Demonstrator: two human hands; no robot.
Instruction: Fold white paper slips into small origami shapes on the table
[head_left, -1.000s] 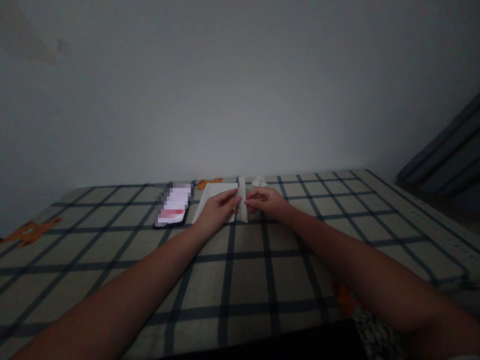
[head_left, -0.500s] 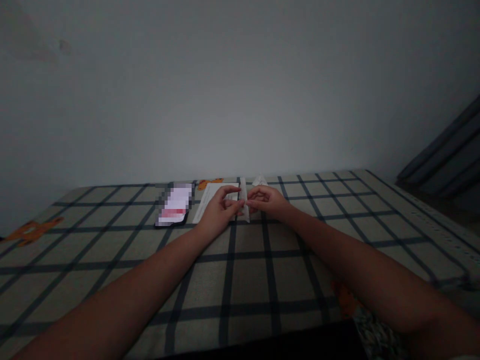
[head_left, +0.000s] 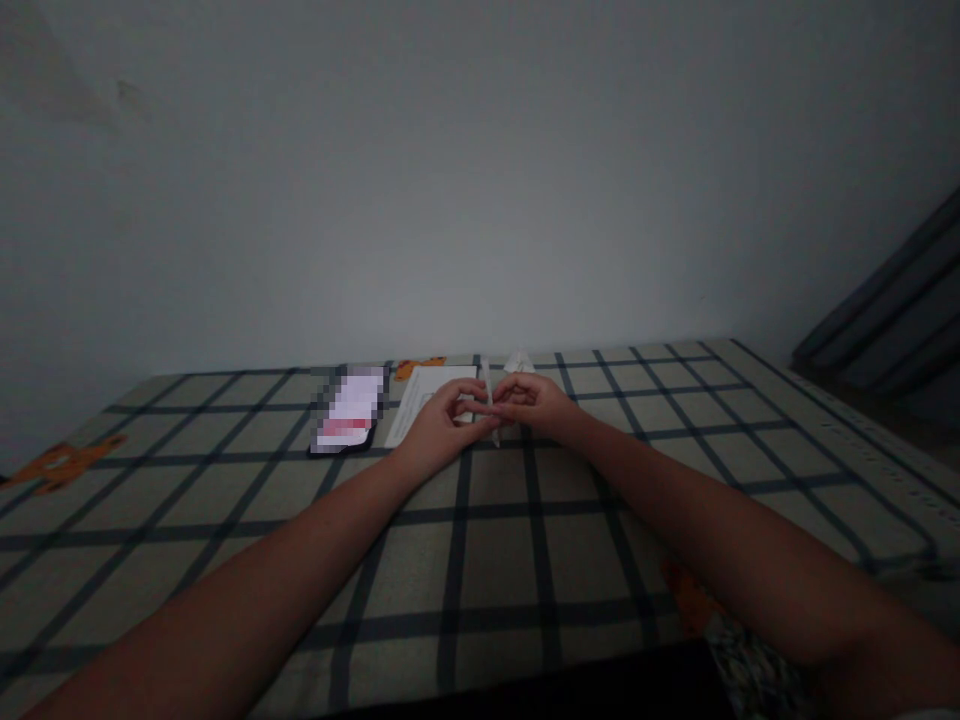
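A narrow white paper strip point(head_left: 487, 376) stands lengthwise between my two hands at the middle of the bed. My left hand point(head_left: 459, 412) is closed on its left side, thumb and fingertips pressing against it. From the right, my right hand point(head_left: 526, 398) pinches the same strip between thumb and fingers. The strip's middle is partly hidden by my fingertips. Under and behind my left hand lies a white printed sheet point(head_left: 444, 377). A crumpled white piece point(head_left: 518, 360), perhaps paper, sits just beyond my right hand.
Left of the sheet lies a phone point(head_left: 351, 408) with its lit screen blurred out. The checked bedcover point(head_left: 495, 560) has orange patches point(head_left: 64, 462). A plain wall point(head_left: 480, 180) rises behind it, and dark folded cloth point(head_left: 892, 280) hangs at the right.
The white paper strip looks narrower than before, its face turned or folded in. My left hand has shifted slightly right, so both hands' fingertips are closer together.
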